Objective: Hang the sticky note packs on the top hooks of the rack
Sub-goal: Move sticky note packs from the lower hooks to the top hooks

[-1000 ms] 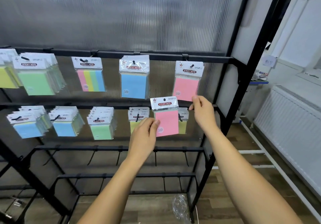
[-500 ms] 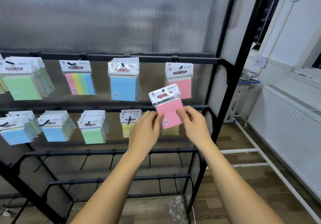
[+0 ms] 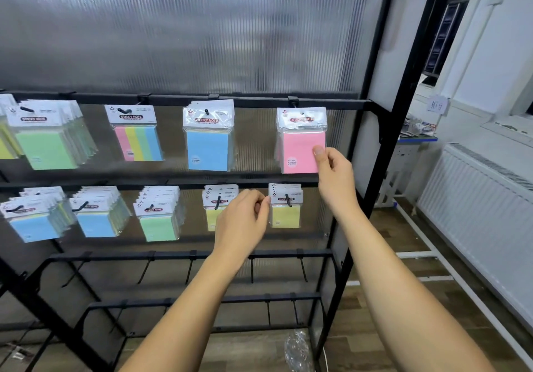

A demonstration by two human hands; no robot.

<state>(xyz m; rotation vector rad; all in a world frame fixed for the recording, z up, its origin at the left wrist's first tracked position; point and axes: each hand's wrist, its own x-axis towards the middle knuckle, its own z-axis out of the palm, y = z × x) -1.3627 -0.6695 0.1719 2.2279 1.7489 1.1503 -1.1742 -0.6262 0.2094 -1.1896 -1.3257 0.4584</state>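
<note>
A pink sticky note pack [image 3: 300, 143] hangs at the rightmost hook of the rack's top bar [image 3: 259, 101], in front of other pink packs. My right hand [image 3: 334, 175] pinches its lower right corner between thumb and fingers. My left hand [image 3: 245, 221] hovers lower, in front of the second row's yellow packs [image 3: 284, 207], fingers loosely curled and holding nothing. Along the top bar also hang a blue pack [image 3: 209, 137], a striped multicolour pack [image 3: 135, 135] and a green stack [image 3: 46, 137].
The second bar carries blue [image 3: 95, 213], green [image 3: 158, 213] and yellow stacks. Two lower bars [image 3: 187, 254] have bare hooks. The black rack post [image 3: 383, 152] stands just right of my right hand. A white radiator [image 3: 476, 213] lines the right wall.
The pink pack went from both hands, held low in front of the second row, up to the top right hook. My left hand let go and dropped; my right hand keeps the corner.
</note>
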